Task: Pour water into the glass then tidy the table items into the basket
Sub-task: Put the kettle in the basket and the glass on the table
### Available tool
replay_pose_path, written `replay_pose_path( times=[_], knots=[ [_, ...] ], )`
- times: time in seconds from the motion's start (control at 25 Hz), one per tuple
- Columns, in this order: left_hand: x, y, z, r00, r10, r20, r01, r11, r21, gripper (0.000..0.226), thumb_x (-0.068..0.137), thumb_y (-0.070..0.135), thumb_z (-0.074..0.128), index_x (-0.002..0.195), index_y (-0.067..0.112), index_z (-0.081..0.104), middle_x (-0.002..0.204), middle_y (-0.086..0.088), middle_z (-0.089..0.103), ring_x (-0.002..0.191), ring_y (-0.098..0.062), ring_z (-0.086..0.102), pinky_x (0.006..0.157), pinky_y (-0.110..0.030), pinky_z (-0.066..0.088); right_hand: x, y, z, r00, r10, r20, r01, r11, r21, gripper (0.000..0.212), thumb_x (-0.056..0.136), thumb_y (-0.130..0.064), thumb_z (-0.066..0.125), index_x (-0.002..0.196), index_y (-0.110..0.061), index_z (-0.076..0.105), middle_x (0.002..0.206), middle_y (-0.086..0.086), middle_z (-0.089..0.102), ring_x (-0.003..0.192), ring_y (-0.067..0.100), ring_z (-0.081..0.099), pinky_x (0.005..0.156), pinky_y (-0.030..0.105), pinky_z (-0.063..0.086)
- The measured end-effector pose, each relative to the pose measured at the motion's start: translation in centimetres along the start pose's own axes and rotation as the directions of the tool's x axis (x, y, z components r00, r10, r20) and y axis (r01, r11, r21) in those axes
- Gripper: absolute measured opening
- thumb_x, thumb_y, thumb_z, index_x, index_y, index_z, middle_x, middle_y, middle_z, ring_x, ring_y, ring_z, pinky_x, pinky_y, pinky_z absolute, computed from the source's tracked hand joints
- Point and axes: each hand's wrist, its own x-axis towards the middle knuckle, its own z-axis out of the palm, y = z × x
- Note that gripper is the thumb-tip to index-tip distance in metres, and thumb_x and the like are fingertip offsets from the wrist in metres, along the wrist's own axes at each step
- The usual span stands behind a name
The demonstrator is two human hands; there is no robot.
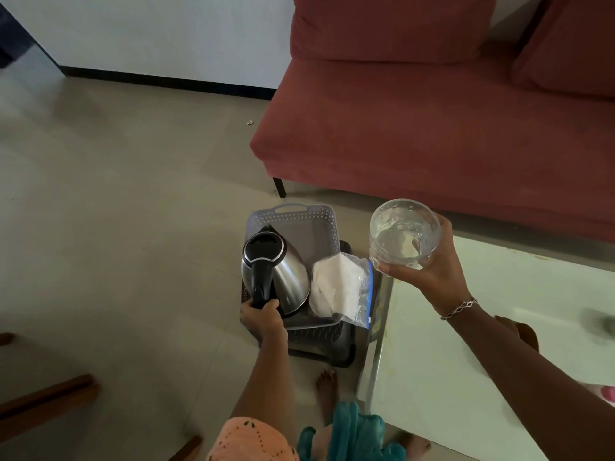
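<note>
A: Steel kettle (pixel 283 277) sits in the grey basket (pixel 296 216), handle toward us. Our left hand (pixel 263 316) has its fingers (pixel 266 306) wrapped around the foot of the black handle. A bag (pixel 339 287) of something white lies just beside it in the same basket.

B: Noted. Our right hand (pixel 429 277) holds the glass (pixel 404 234) up in the air, between basket and desk (pixel 466 344), fingers closed round its base. A little water shows in the bottom, so we judge the pour done and the tidying under way.

A: Handling notes. We expect the kettle to be heavy if water remains; the handle is the only sound hold, since the polished body looks slippery.

B: The glass is stiff, smooth and breakable, and open at the top. We would keep it upright so it does not spill. A grip lower on the wall, as now, seems right.

A: The bag is soft and light; it may shift if the glass is set against it.

B: Free room shows at the basket's far end.
</note>
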Motion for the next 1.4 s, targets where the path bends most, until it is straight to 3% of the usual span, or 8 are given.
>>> replay_pose_path(
  times=[0.52, 0.64, 0.68, 0.76, 0.88, 1.04, 1.16, 1.4],
  knots=[
    [-1.2, -0.6, -0.8, 0.981, -0.054, 0.185, 0.046, 0.998, 0.042, 0.04, 0.074, -0.009, 0.066, 0.113, -0.011, 0.055, 0.105, -0.021, 0.06, 0.092, -0.027, 0.055, 0.079, -0.033, 0.042, -3.1, 1.1, -2.6, 1.0, 0.01, -0.021, -0.01, 1.0, -0.009, 0.092, 0.051, -0.022, 0.079, 0.129, -0.012, 0.032, 0.118, -0.011, 0.043, 0.105, -0.009, 0.047, 0.08, 0.0, 0.043],
    [-3.8, 1.8, -0.2, 0.986, 0.166, -0.008, -0.163, 0.975, 0.15, 0.061, 0.069, 0.002, 0.074, 0.123, -0.005, 0.048, 0.121, -0.024, 0.054, 0.108, -0.037, 0.057, 0.094, -0.042, 0.046, -3.9, 0.8, -3.7, 0.999, 0.015, -0.033, -0.016, 1.0, -0.008, 0.089, 0.05, -0.023, 0.079, 0.126, -0.015, 0.033, 0.116, -0.01, 0.044, 0.106, -0.001, 0.048, 0.079, 0.0, 0.044],
    [-5.8, 3.0, 0.3, 0.957, 0.288, -0.037, -0.279, 0.948, 0.15, 0.065, 0.072, 0.007, 0.074, 0.128, -0.003, 0.044, 0.127, -0.023, 0.05, 0.114, -0.037, 0.053, 0.098, -0.045, 0.044, -4.1, 0.7, -4.2, 0.999, 0.017, -0.031, -0.017, 1.0, 0.0, 0.087, 0.05, -0.022, 0.079, 0.124, -0.017, 0.032, 0.114, -0.013, 0.044, 0.105, -0.001, 0.048, 0.078, 0.0, 0.043],
    [-11.0, 5.8, 1.7, 0.906, 0.369, 0.207, -0.373, 0.927, -0.019, 0.052, 0.079, 0.022, 0.07, 0.122, 0.002, 0.05, 0.12, -0.015, 0.055, 0.109, -0.027, 0.055, 0.094, -0.038, 0.044, -4.5, 0.5, -5.0, 0.999, 0.02, -0.025, -0.02, 1.0, 0.007, 0.086, 0.05, -0.023, 0.08, 0.121, -0.021, 0.032, 0.113, -0.018, 0.043, 0.103, -0.006, 0.049, 0.076, 0.0, 0.043],
    [-19.8, 8.7, 3.2, 0.611, 0.073, 0.788, -0.016, 0.997, -0.08, 0.036, 0.074, 0.05, 0.066, 0.084, 0.017, 0.054, 0.081, -0.003, 0.048, 0.075, -0.013, 0.048, 0.086, -0.032, 0.041, -5.3, 0.4, -6.9, 0.999, 0.01, -0.034, -0.011, 1.0, -0.02, 0.091, 0.047, -0.038, 0.081, 0.121, -0.022, 0.03, 0.114, -0.021, 0.042, 0.103, -0.016, 0.047, 0.076, 0.001, 0.043],
    [-23.8, 7.8, 5.1, 0.36, -0.129, 0.924, 0.101, 0.99, 0.099, 0.061, 0.068, 0.049, 0.063, 0.115, 0.011, 0.057, 0.1, -0.011, 0.059, 0.096, -0.022, 0.056, 0.089, -0.04, 0.048, -6.4, 0.5, -9.7, 0.997, 0.014, -0.078, -0.018, 0.998, -0.061, 0.091, 0.048, -0.038, 0.079, 0.123, -0.016, 0.031, 0.111, -0.025, 0.037, 0.101, -0.009, 0.046, 0.077, -0.003, 0.039],
    [-25.8, 6.8, 6.7, 0.305, -0.156, 0.94, 0.091, 0.987, 0.134, 0.052, 0.066, 0.042, 0.063, 0.108, 0.011, 0.06, 0.1, -0.009, 0.062, 0.094, -0.021, 0.058, 0.089, -0.04, 0.049, -7.4, 0.9, -12.0, 0.995, 0.019, -0.097, -0.025, 0.998, -0.059, 0.095, 0.049, -0.038, 0.078, 0.127, -0.008, 0.032, 0.109, -0.026, 0.036, 0.1, -0.008, 0.045, 0.076, -0.005, 0.038],
    [-29.7, 4.2, 10.6, 0.319, -0.193, 0.928, 0.016, 0.98, 0.198, 0.035, 0.075, 0.036, 0.068, 0.101, 0.016, 0.059, 0.108, -0.01, 0.061, 0.102, -0.024, 0.057, 0.083, -0.039, 0.052, -9.0, 2.0, -17.7, 0.992, 0.069, -0.104, -0.083, 0.988, -0.128, 0.094, 0.052, -0.035, 0.077, 0.129, -0.009, 0.03, 0.115, -0.024, 0.035, 0.106, -0.005, 0.043, 0.083, -0.002, 0.039]
  ],
)
